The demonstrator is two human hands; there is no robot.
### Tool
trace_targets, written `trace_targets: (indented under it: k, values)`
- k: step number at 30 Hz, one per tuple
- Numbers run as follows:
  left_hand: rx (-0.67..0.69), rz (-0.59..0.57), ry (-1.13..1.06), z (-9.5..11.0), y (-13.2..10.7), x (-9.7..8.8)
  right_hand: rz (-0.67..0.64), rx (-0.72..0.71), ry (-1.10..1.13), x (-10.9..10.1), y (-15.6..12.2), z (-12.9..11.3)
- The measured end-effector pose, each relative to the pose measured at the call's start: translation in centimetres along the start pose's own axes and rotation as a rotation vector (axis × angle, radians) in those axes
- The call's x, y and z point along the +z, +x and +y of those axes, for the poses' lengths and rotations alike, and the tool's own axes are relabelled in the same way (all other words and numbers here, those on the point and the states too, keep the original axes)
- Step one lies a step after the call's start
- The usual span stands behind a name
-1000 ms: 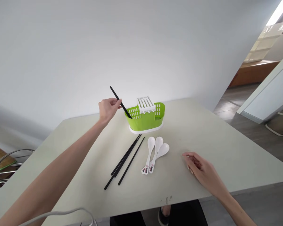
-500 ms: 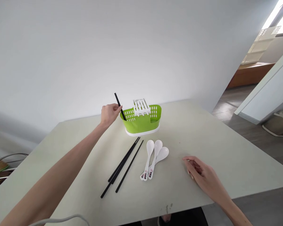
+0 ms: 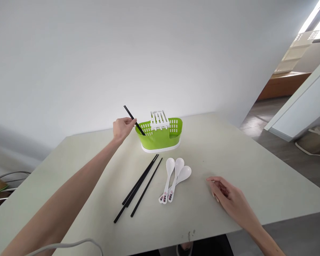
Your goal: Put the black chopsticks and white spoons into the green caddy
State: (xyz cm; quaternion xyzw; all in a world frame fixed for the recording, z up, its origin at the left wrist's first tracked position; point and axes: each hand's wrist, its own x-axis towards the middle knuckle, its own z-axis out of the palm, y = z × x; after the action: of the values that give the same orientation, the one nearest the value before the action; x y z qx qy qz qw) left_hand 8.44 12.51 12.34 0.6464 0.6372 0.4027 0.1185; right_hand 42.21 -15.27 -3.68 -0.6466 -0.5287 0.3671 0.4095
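Observation:
With finger and thumb, my left hand (image 3: 123, 128) pinches black chopsticks (image 3: 139, 128) that lean in the left side of a green cutlery basket (image 3: 160, 140). Their lower ends are hidden behind the basket's front wall. A white slatted piece (image 3: 160, 120) sits across the basket's middle. In front of it, several more black chopsticks (image 3: 138, 183) lie on the table. Beside them are three white spoons (image 3: 179, 165), their handles overlapping. To the right of the spoons, my right hand (image 3: 226, 195) rests by the tabletop with loosely curled fingers, holding nothing I can see.
The pale table (image 3: 213, 142) stands against a white wall (image 3: 160, 64). A grey cable (image 3: 66, 244) crosses the near left edge. Metal rods of a rack (image 3: 5, 190) show at far left. Beyond the table's right side is a wooden-look floor (image 3: 272, 142).
The chopsticks in my left hand now tilt further, their upper ends moved left, and two tips show apart at the top. My left hand shifted slightly left; my right hand stayed put.

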Motion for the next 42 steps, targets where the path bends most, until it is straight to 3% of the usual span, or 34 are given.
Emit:
trace_targets:
  k: [5,12,18,20,24,27,32,42]
  values:
    - [-0.007,0.013,0.076,-0.4,0.0,0.3,0.003,-0.022,-0.014,0.0,0.1,0.3]
    - [0.001,-0.068,0.096,-1.0,0.1,0.0,0.007,-0.003,-0.028,0.0,0.1,0.5]
    - [-0.059,0.009,0.020,-2.5,-3.3,-1.9,0.017,-0.009,-0.031,0.0,0.2,0.7]
    - [-0.049,-0.073,0.114,-3.6,-5.3,-2.6,0.011,-0.013,-0.033,0.0,0.3,0.9]
    - [0.068,-0.502,0.274,-5.3,-10.1,-3.3,0.007,-0.024,-0.054,-0.2,0.5,1.4]
    - [0.088,-0.698,0.297,-5.6,-13.2,-3.5,0.009,-0.039,-0.068,-0.2,0.6,1.6]
    - [0.093,-0.802,0.328,-5.1,-15.5,-3.6,0.028,-0.064,-0.074,-0.2,0.5,1.5]
    - [0.125,-0.837,0.455,-4.7,-15.6,-3.6,0.018,-0.037,-0.065,-0.2,0.3,1.2]
